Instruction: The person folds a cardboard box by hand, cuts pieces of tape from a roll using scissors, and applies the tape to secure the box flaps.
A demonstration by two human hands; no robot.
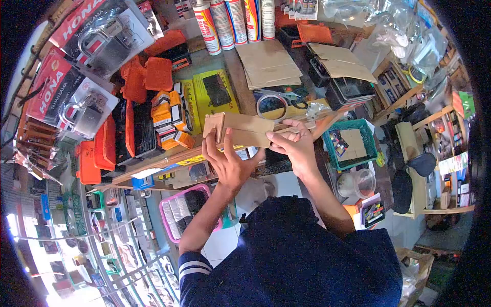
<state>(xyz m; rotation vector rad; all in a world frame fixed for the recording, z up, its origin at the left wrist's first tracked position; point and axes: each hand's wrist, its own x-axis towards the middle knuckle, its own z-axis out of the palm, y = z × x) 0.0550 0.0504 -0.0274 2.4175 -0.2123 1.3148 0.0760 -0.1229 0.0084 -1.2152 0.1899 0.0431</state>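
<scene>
A strip of brown cardboard [248, 131] is held up over the front edge of the wooden counter. At its left end, beside a folded or stacked cardboard piece [214, 126], my left hand [228, 162] grips it with fingertips against the lower side. My right hand [295, 145] pinches the right end between thumb and fingers. Just behind the strip lies a roll of tape [272, 106], with scissors [295, 100] to its right. A yellow package [216, 96] rests behind my left hand.
Small orange-and-white boxes [171, 116] and orange-lidded cases [137, 130] stand at left. Cardboard sheets [268, 62] and sealant tubes [207, 28] are at the back. A green basket [351, 144] sits at right, a pink basket [185, 210] below the counter.
</scene>
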